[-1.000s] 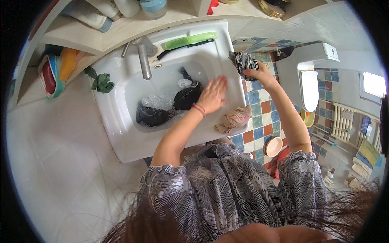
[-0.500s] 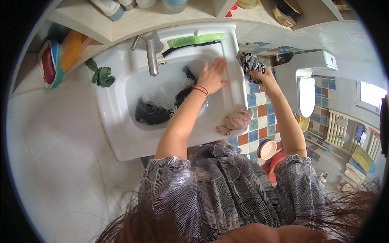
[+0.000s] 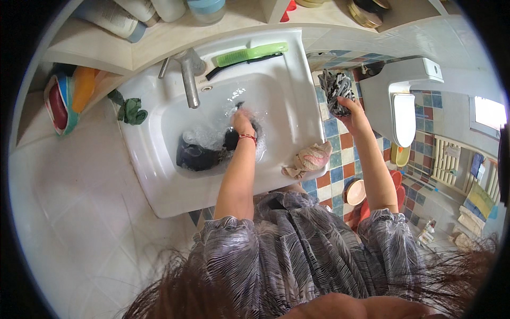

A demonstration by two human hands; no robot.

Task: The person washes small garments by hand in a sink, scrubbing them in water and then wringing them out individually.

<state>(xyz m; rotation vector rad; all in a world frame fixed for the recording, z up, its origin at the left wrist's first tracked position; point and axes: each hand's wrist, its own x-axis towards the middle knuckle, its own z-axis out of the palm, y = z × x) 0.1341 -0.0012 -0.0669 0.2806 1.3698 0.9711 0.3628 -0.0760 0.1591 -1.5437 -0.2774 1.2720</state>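
My right hand point(image 3: 353, 114) grips a bunched black-and-white patterned cloth point(image 3: 337, 93), held out past the sink's right edge. My left hand point(image 3: 243, 123) is dipped in the water of the white sink point(image 3: 297, 101), a red string bracelet point(image 3: 246, 137) at its wrist. Its fingers are blurred and partly under water, so what they touch is hidden. Dark wet cloth point(image 3: 197, 157) lies in the sudsy water beside that hand. A crumpled pale pink cloth point(image 3: 311, 159) rests on the sink's right front corner, and a dark green one point(image 3: 132, 110) on the left rim.
A metal faucet point(image 3: 189, 80) reaches over the basin. Behind it lie a green brush point(image 3: 252, 53) and a thin black object. A shelf point(image 3: 234, 32) with bottles and jars runs above. To the right are a white toilet point(image 3: 404, 119), a yellow basin point(image 3: 400, 154) and a round pinkish bowl point(image 3: 355, 191).
My left hand has gone down from above the sink's right side into the water, leftward, making splashes. The right hand keeps hold of the patterned cloth. The view has shifted slightly.
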